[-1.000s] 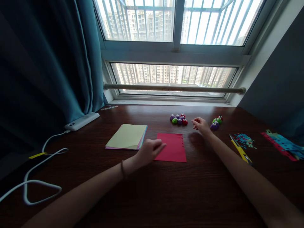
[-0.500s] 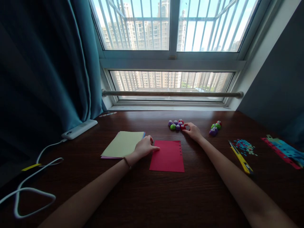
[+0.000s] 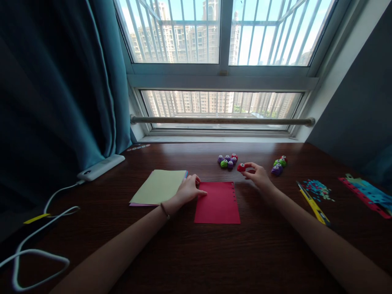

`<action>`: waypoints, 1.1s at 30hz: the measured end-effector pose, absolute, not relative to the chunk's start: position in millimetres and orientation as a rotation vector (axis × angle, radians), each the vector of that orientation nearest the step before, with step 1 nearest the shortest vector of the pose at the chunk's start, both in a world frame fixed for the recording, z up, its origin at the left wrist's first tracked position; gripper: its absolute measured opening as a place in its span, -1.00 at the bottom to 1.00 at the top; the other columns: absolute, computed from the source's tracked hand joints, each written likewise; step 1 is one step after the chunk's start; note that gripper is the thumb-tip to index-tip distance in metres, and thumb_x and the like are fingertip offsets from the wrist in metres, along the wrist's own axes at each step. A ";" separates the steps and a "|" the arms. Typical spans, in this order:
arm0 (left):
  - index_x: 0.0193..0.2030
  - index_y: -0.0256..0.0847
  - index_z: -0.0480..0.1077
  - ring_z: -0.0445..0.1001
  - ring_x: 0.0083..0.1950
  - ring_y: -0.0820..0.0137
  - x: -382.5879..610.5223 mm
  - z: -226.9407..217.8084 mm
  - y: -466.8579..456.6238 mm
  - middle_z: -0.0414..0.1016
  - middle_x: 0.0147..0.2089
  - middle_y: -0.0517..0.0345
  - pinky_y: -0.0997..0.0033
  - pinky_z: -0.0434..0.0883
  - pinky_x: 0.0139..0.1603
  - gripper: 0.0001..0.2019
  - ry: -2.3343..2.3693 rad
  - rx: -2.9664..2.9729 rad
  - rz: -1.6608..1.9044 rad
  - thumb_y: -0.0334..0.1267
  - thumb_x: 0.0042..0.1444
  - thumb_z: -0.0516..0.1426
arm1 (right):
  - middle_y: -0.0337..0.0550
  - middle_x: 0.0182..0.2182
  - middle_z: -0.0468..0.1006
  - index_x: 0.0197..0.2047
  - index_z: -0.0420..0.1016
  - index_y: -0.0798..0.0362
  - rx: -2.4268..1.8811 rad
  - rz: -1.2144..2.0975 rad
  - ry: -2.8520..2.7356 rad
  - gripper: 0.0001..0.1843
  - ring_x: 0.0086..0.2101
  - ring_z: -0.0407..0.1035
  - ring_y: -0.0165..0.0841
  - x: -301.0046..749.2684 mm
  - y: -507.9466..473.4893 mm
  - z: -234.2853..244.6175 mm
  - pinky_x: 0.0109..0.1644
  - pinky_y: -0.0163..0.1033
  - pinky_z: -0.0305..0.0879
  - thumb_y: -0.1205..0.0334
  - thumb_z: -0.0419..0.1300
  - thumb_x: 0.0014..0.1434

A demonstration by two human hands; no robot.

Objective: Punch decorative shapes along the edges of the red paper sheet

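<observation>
Between the thumb and fingers of my right hand (image 3: 256,174) is a small red craft punch (image 3: 241,167) with a white disc on top, held just beyond the red paper's upper right corner. My left hand (image 3: 189,188) rests at the upper left of the red paper (image 3: 218,206), thumb stretched onto it and fingers apart from the thumb. Small holes run down the paper's right edge. Behind it stands a cluster of purple, green and red craft punches (image 3: 230,164). A stack of pale yellow paper (image 3: 159,185) lies to the left, partly behind my left hand.
More punches (image 3: 277,169) stand at the right. Beyond my right forearm lie a yellow utility knife (image 3: 315,207), paper confetti (image 3: 318,189) and punched coloured strips (image 3: 369,194). A white power strip (image 3: 102,167) and its cable (image 3: 39,250) are at the left.
My right hand has drawn the red punch away from the cluster, toward me and slightly right. My left hand stays on the paper. The view has shifted a little.
</observation>
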State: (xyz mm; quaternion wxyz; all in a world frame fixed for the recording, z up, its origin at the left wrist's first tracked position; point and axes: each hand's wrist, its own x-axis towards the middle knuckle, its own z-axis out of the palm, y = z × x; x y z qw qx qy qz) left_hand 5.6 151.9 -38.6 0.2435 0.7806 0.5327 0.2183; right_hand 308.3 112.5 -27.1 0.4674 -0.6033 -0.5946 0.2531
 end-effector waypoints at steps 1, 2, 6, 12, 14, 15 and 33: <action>-0.34 -0.20 0.30 0.38 -0.23 0.20 5.5 -38.6 150.7 0.37 -0.32 0.12 0.31 0.28 -0.22 -0.54 1.445 2.125 0.625 -0.10 -0.36 0.37 | -0.08 -0.27 0.53 -0.15 0.36 0.11 -1.452 0.668 -1.436 -0.57 -0.40 0.43 -0.33 306.5 101.3 -26.1 -0.35 -0.24 0.40 0.04 0.25 -0.04; -0.34 -0.20 0.29 0.38 -0.22 0.19 5.6 -38.6 149.1 0.37 -0.32 0.13 0.29 0.28 -0.22 -0.54 1.432 2.113 0.653 -0.11 -0.36 0.37 | -0.07 -0.26 0.53 -0.15 0.36 0.11 -1.417 0.731 -1.406 -0.54 -0.39 0.44 -0.32 305.1 90.0 -25.4 -0.33 -0.23 0.40 0.03 0.28 -0.06; -0.23 -0.19 0.24 0.39 -0.26 0.25 8.1 -39.3 142.9 0.36 -0.34 0.19 0.32 0.30 -0.25 -0.49 1.315 2.016 0.746 -0.17 -0.33 0.36 | -0.07 -0.31 0.56 -0.15 0.36 0.10 -1.329 0.998 -1.256 -0.48 -0.36 0.47 -0.28 304.3 52.5 -27.8 -0.26 -0.23 0.39 0.06 0.38 -0.15; -0.04 -0.21 0.25 0.41 -0.40 0.33 12.0 -38.8 141.9 0.37 -0.48 0.31 0.38 0.32 -0.36 -0.41 1.109 1.795 0.793 -0.18 -0.25 0.33 | -0.09 -0.29 0.58 -0.15 0.36 0.07 -1.348 1.000 -1.241 -0.51 -0.28 0.48 -0.22 307.1 36.5 -36.0 -0.19 -0.22 0.39 0.07 0.38 -0.12; -0.20 -0.22 0.37 0.46 -0.34 0.27 12.8 -36.2 141.1 0.46 -0.41 0.20 0.35 0.37 -0.32 -0.57 1.041 1.713 0.773 -0.10 -0.21 0.31 | -0.11 -0.30 0.58 -0.16 0.36 0.06 -1.358 0.984 -1.240 -0.52 -0.28 0.48 -0.22 306.7 37.5 -37.8 -0.21 -0.23 0.39 0.07 0.38 -0.12; -0.27 -0.22 0.41 0.48 -0.30 0.25 13.1 -34.3 140.1 0.50 -0.37 0.16 0.34 0.39 -0.29 -0.64 1.010 1.673 0.763 -0.07 -0.19 0.30 | -0.11 -0.31 0.58 -0.16 0.36 0.06 -1.365 0.978 -1.239 -0.52 -0.28 0.48 -0.22 306.4 38.2 -38.7 -0.22 -0.23 0.39 0.08 0.38 -0.13; -0.35 -0.25 0.39 0.49 -0.36 0.35 20.6 -18.1 125.8 0.53 -0.37 0.16 0.46 0.40 -0.36 -0.68 0.946 1.269 0.926 -0.06 -0.13 0.31 | -0.13 -0.39 0.56 -0.25 0.44 0.07 -1.451 0.962 -1.379 -0.60 -0.34 0.46 -0.24 294.0 31.5 -35.8 -0.25 -0.20 0.37 0.02 0.36 -0.11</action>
